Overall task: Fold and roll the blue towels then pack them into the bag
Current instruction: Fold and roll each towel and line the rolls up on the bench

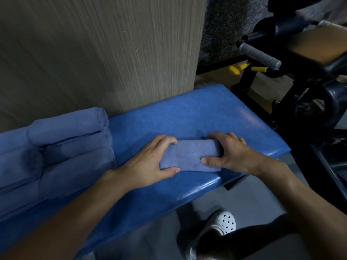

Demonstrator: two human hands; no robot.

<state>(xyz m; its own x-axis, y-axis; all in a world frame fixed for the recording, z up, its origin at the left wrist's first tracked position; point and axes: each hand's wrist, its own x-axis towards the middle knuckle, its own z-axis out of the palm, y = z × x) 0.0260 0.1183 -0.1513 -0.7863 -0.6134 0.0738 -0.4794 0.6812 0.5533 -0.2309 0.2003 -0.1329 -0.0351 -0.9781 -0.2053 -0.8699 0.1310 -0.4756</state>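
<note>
Head view, left hand (pixel 150 162) and right hand (pixel 231 156) gripping rolled towel (pixel 189 156), near bench (pixel 187 117) edge

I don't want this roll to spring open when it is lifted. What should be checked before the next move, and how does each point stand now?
1. Grip: the left hand and the right hand each grip one end of the rolled towel: ok.
2. Support: the roll lies wholly on the blue bench, short of its near edge: ok.
3. Loose end tucked: hidden under the roll and the hands: cannot tell.
4. Finished rolls: the stack of rolled towels sits piled at the left by the wall: ok.
5. Bag ready: no bag is in view: cannot tell.
</note>
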